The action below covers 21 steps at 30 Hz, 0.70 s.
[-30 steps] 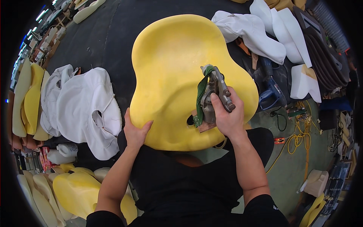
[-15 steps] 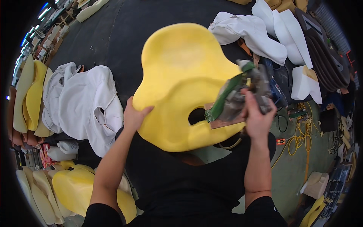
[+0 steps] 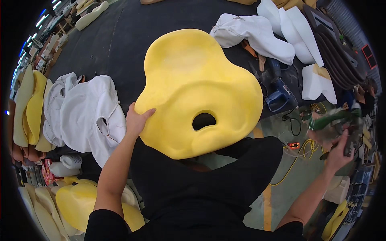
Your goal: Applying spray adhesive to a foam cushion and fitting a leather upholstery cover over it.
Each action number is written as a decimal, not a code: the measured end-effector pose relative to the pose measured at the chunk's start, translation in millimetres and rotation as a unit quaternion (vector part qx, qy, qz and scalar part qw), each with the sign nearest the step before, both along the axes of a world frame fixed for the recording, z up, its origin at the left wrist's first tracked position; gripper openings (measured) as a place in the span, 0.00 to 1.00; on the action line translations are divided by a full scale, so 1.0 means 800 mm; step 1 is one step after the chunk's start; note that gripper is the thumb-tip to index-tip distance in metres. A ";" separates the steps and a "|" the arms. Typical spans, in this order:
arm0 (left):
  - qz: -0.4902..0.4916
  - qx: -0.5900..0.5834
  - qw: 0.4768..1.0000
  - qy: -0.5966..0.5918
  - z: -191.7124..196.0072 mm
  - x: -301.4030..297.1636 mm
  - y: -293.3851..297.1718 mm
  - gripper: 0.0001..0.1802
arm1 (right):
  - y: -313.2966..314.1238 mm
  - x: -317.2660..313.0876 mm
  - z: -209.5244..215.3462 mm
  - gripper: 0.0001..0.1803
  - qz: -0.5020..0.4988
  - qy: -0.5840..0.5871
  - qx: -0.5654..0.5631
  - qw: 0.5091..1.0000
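A large yellow moulded foam cushion [image 3: 173, 96] with a through-hole lies in front of me, over my lap and the near edge of the dark worktable. My left hand [image 3: 137, 118] grips its left edge, thumb on top; the fingers underneath are hidden. Far out to the right, beyond the table edge, my right hand [image 3: 337, 154] holds a grey-and-green hand tool [image 3: 337, 119]. Motion smears the tool, so its exact kind does not show. The right fingers are wrapped around its body, apart from the cushion.
White covers [image 3: 92, 112] lie left of the cushion. Behind on the right are another white cover [image 3: 257, 34], white foam pieces [image 3: 307, 36] and a blue drill [image 3: 281, 94]. A yellow cable [image 3: 309, 148] is coiled on the floor. Yellow foam [image 3: 76, 205] stands lower left.
My right hand has swung the tool off the cushion's right side, out to the right, uncovering the hole. The cushion and my left hand appear slightly further left in view.
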<state>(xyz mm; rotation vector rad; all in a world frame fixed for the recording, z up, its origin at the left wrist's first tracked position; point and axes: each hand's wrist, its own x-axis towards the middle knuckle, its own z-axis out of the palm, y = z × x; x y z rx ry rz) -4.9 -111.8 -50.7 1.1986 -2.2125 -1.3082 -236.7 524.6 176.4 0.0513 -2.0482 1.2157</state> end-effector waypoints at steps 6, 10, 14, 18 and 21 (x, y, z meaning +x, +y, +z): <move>0.008 -0.015 1.000 0.003 -0.001 -0.016 0.013 0.51 | 0.116 0.013 -0.173 0.17 -0.037 -0.213 0.122 0.969; -0.031 -0.016 0.998 0.043 -0.033 -0.018 -0.017 0.33 | 0.120 0.058 -0.273 0.13 -0.066 -0.447 -0.035 0.892; -0.014 0.003 0.999 0.039 -0.024 0.004 -0.051 0.28 | 0.113 0.069 -0.407 0.16 -0.123 -0.529 -0.125 0.830; -0.056 -0.056 0.996 -0.030 -0.018 -0.002 -0.059 0.33 | 0.140 0.083 -0.451 0.20 -0.120 -0.541 -0.085 0.828; -0.074 -0.046 0.995 -0.050 -0.019 -0.008 -0.048 0.34 | 0.169 0.095 -0.476 0.22 -0.168 -0.478 0.025 0.862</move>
